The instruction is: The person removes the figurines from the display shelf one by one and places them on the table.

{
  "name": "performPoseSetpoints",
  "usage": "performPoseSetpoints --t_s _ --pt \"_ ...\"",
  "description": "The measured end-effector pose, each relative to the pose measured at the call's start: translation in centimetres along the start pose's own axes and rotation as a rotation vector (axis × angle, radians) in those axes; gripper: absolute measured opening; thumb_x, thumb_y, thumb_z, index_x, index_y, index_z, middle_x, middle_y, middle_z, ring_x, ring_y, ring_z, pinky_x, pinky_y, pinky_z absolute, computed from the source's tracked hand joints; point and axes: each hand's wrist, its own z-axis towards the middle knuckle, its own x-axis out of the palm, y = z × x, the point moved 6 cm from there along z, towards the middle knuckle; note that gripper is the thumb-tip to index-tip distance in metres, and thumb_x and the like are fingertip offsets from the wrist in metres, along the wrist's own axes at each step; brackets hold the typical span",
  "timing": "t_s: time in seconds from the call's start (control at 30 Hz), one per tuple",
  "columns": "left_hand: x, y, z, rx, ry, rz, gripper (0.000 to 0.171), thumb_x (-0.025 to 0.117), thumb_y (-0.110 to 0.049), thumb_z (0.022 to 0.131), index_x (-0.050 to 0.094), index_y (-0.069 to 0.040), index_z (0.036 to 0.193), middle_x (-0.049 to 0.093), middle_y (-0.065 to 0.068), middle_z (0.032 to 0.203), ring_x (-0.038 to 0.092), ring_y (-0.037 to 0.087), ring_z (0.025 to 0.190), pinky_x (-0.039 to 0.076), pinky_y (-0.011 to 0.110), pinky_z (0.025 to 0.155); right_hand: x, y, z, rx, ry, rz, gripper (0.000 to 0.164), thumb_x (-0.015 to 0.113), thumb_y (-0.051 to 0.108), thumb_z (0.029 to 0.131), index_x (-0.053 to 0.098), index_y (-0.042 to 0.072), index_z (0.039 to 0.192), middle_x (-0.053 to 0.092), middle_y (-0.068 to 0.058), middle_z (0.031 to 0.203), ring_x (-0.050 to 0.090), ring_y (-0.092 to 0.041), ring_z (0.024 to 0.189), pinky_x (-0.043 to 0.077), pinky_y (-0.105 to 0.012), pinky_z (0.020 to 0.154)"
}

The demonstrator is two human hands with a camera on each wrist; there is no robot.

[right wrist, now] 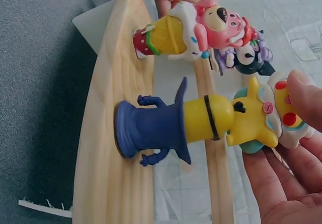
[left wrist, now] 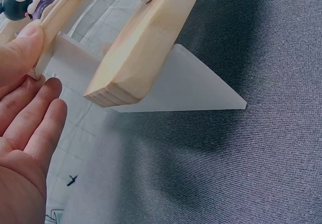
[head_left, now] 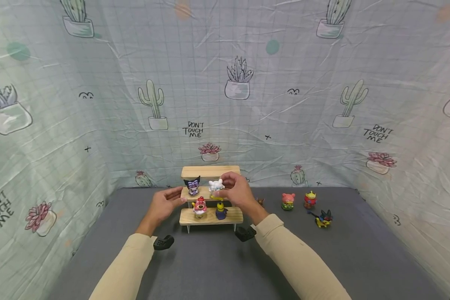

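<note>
A three-tier display shelf (head_left: 210, 216) of pale wood boards on whitish side supports stands on the table. My left hand (head_left: 166, 203) grips the left end of its middle board, thumb (left wrist: 22, 53) on top and fingers below. With its thumb and fingers, my right hand (head_left: 239, 193) holds a yellow figurine with red cheeks and a white hood (right wrist: 259, 113) at the middle board's right part; whether it touches the board I cannot tell. A black-and-purple figurine (head_left: 193, 187) stands on that board's left. The lowest board carries a pink bear figurine (head_left: 200, 208) and a yellow figurine in blue clothes (head_left: 220, 211).
Right of the shelf, on the grey table (head_left: 202, 266), are a pink figurine (head_left: 287, 201), a red figurine with a yellow-green top (head_left: 310, 200) and a black-and-yellow figurine (head_left: 324, 219). A brown figurine (head_left: 261, 202) is partly hidden by my right wrist. A cactus-print cloth (head_left: 217, 112) hangs behind.
</note>
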Motion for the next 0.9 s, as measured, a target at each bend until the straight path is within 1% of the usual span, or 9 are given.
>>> performPoseSetpoints --t_s 0.2,0.33,0.57,0.77,0.9 --pt "0.3 0.0 0.2 -0.009 0.003 -0.017 0.057 0.072 -0.009 0.099 0.052 0.004 0.15 0.056 0.026 0.151 0.055 0.04 0.142 0.055 0.044 0.111 -0.8 0.4 -0.3 -0.016 0.007 0.012 0.037 0.086 0.0 0.082 0.067 0.003 0.114 0.078 -0.017 0.108 0.073 -0.02 0.097 0.067 -0.035 0.08" --pt "0.3 0.1 0.3 -0.013 0.003 -0.014 0.056 0.071 -0.009 0.099 0.052 0.003 0.151 0.055 0.026 0.152 0.055 0.04 0.142 0.056 0.043 0.11 -1.4 0.5 -0.5 -0.029 0.017 0.034 0.036 0.085 -0.003 0.082 0.067 0.001 0.114 0.078 -0.021 0.108 0.074 -0.02 0.093 0.067 -0.035 0.076" --pt "0.3 0.3 0.2 -0.001 0.005 -0.002 0.056 0.071 -0.01 0.1 0.051 0.003 0.151 0.055 0.025 0.152 0.055 0.04 0.142 0.054 0.046 0.112 -2.5 0.4 -1.0 -0.058 0.011 0.022 0.034 0.084 -0.004 0.083 0.067 -0.001 0.113 0.078 -0.023 0.108 0.075 -0.021 0.094 0.065 -0.033 0.08" --pt "0.2 0.4 0.2 -0.014 0.005 -0.005 0.057 0.07 -0.01 0.1 0.051 0.002 0.152 0.054 0.025 0.153 0.054 0.039 0.143 0.054 0.046 0.113 -3.6 0.4 -1.6 -0.066 0.013 0.013 0.032 0.083 -0.005 0.084 0.067 -0.003 0.112 0.077 -0.024 0.108 0.074 -0.02 0.092 0.063 -0.031 0.078" --pt "0.2 0.4 0.1 -0.018 0.005 -0.001 0.057 0.07 -0.01 0.1 0.05 0.003 0.151 0.054 0.025 0.153 0.053 0.04 0.144 0.053 0.047 0.114 -4.3 0.4 -2.0 -0.058 -0.001 0.001 0.032 0.083 -0.005 0.084 0.067 -0.003 0.111 0.078 -0.024 0.107 0.075 -0.024 0.095 0.064 -0.035 0.08"
